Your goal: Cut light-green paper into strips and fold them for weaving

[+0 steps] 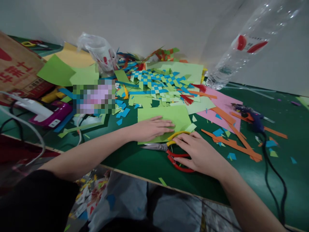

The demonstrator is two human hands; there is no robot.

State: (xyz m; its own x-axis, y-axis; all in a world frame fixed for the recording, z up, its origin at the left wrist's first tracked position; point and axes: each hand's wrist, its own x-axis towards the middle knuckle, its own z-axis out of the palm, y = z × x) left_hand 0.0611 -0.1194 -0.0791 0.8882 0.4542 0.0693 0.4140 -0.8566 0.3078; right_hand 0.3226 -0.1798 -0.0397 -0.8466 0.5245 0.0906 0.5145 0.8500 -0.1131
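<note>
My left hand (155,128) lies flat on a light green paper sheet (166,112), its fingers stretched to the right. Beside the sheet's lower right corner, my right hand (195,151) has its fingers on the handles of a pair of scissors, one handle yellow and one red. The scissors (160,147) rest along the sheet's near edge, blades pointing left. Behind the sheet is a heap of blue and green woven paper strips (156,80).
A glue gun (257,120) with a dark cord lies right, near pink paper (224,104) and orange strips (231,145). A plastic bottle (231,58) stands behind. To the left are a paper bag (21,67), a bagged cup (102,54) and a purple power strip (51,116).
</note>
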